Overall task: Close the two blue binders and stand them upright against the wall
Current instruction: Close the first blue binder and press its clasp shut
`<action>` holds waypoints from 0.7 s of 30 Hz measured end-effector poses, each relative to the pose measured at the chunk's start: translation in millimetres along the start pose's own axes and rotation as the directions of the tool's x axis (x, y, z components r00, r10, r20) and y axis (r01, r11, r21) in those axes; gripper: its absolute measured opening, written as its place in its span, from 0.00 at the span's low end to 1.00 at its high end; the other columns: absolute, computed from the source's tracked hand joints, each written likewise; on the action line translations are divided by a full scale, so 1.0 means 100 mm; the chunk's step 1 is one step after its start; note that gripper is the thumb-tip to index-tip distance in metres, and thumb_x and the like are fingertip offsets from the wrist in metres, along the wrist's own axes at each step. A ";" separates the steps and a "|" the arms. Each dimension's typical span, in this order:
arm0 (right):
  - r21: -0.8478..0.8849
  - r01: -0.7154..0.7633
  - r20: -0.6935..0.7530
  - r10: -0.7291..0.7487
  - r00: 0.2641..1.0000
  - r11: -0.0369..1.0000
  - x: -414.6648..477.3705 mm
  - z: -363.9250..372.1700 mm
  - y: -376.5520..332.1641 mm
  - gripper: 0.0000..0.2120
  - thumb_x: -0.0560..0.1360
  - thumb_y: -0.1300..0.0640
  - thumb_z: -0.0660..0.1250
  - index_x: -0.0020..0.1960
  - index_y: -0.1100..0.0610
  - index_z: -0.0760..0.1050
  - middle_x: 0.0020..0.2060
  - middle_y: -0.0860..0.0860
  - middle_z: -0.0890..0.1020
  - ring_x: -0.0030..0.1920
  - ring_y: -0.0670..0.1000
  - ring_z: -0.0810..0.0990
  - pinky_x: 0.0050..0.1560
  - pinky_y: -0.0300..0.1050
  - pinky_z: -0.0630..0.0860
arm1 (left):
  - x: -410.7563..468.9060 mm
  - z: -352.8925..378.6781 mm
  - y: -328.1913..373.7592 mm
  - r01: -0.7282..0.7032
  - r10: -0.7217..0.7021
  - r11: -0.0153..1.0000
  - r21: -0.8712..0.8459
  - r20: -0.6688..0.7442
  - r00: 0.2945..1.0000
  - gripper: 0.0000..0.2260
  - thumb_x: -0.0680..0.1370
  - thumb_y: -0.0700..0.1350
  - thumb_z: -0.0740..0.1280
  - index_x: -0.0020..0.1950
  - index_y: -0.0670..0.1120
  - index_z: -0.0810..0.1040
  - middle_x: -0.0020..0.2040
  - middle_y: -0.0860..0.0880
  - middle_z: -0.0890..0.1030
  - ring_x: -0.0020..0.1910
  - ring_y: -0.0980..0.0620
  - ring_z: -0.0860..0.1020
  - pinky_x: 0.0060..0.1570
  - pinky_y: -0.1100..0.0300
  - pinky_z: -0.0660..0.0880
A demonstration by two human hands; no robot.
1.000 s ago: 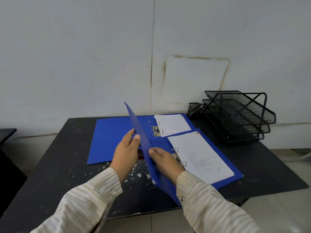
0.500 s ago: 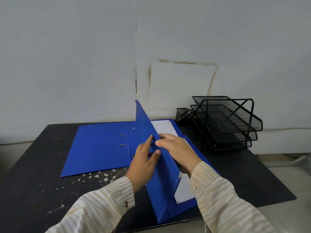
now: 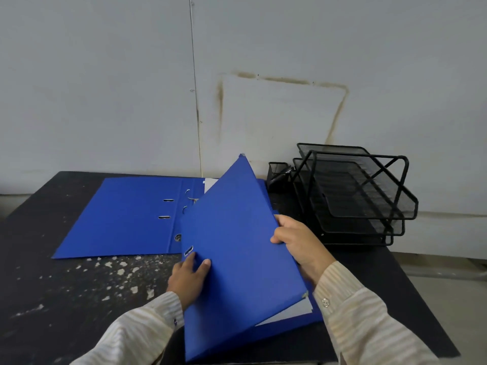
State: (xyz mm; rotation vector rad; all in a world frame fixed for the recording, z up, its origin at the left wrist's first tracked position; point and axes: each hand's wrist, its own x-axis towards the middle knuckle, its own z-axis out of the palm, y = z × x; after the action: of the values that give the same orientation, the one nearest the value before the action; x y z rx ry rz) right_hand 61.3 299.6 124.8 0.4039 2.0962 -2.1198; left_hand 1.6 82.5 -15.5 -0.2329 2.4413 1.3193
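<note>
Two blue binders lie on a black table [image 3: 66, 291]. The near binder [image 3: 237, 254] is almost closed: its front cover slopes down over the white pages, a corner of which shows at the lower right. My right hand [image 3: 297, 246] grips the cover's right edge. Fingers of my left hand [image 3: 188, 277] rest on the cover near the spine. The far binder [image 3: 121, 217] lies open and flat behind, its metal rings [image 3: 187, 200] showing, its right half mostly hidden by the near cover. The grey wall [image 3: 131, 88] rises just behind the table.
A black wire-mesh stack of paper trays [image 3: 353, 196] stands at the back right against the wall, with a small mesh holder [image 3: 276, 172] beside it. The table's paint is chipped in white flecks at the front left. The floor drops off past the right edge.
The near binder's cover swung from upright over to the right and now lies nearly shut over its pages. My right hand moved to the cover's right edge, my left to the spine side.
</note>
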 end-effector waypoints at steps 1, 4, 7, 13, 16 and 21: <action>0.003 -0.017 -0.008 0.017 1.000 1.000 0.02 -0.08 0.05 0.16 0.69 0.71 0.55 0.50 0.63 0.76 0.36 0.55 0.78 0.32 0.51 0.75 0.33 0.41 0.73 | 0.01 0.02 -0.03 0.030 -0.030 0.999 -0.010 -0.015 0.999 0.29 0.78 0.57 0.64 0.76 0.49 0.62 0.72 0.39 0.63 0.72 0.40 0.63 0.72 0.50 0.59; -0.011 -0.093 -0.052 0.093 0.994 0.996 0.11 -0.31 0.24 0.18 0.68 0.72 0.54 0.53 0.64 0.75 0.37 0.56 0.75 0.33 0.52 0.74 0.34 0.41 0.73 | 0.00 0.06 -0.09 0.085 -0.089 0.994 -0.070 -0.060 0.994 0.33 0.76 0.57 0.67 0.76 0.48 0.60 0.73 0.39 0.61 0.71 0.40 0.65 0.72 0.51 0.59; -0.056 -0.179 -0.064 0.176 0.982 0.982 0.19 -0.47 0.49 0.20 0.66 0.72 0.55 0.55 0.65 0.74 0.41 0.59 0.75 0.39 0.56 0.73 0.40 0.49 0.74 | -0.02 0.09 -0.13 0.094 -0.097 0.995 -0.042 -0.077 0.992 0.36 0.74 0.58 0.68 0.77 0.50 0.57 0.74 0.40 0.59 0.72 0.40 0.64 0.72 0.49 0.59; -0.219 -0.315 -0.194 0.275 0.942 0.923 0.38 -0.61 0.93 0.20 0.66 0.70 0.56 0.55 0.59 0.75 0.48 0.59 0.80 0.44 0.57 0.78 0.44 0.49 0.75 | -0.03 0.14 -0.17 0.073 -0.069 0.996 0.047 -0.078 0.995 0.38 0.74 0.57 0.69 0.78 0.50 0.54 0.76 0.44 0.55 0.67 0.41 0.70 0.68 0.47 0.67; -0.302 -0.344 -0.264 0.268 0.926 0.889 0.43 -0.62 1.11 0.22 0.70 0.69 0.55 0.61 0.57 0.72 0.49 0.56 0.80 0.45 0.57 0.79 0.44 0.50 0.76 | -0.01 0.19 -0.18 0.082 -0.077 0.994 0.071 -0.070 0.995 0.40 0.73 0.57 0.70 0.78 0.51 0.51 0.76 0.45 0.55 0.67 0.42 0.70 0.65 0.48 0.69; -0.544 -0.427 -0.336 0.279 0.900 0.722 0.49 -0.54 1.33 0.30 0.77 0.64 0.55 0.76 0.57 0.49 0.71 0.58 0.65 0.61 0.58 0.75 0.55 0.47 0.74 | 0.04 0.19 -0.23 0.100 -0.093 0.991 0.094 -0.071 0.993 0.48 0.70 0.58 0.73 0.79 0.50 0.45 0.76 0.44 0.59 0.70 0.42 0.68 0.65 0.46 0.69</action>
State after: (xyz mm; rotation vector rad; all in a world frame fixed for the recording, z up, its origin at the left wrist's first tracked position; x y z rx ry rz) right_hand 57.1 354.6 -16.4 0.9054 2.4219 -1.1352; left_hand 9.1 85.7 -44.2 -0.3697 2.5072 1.1658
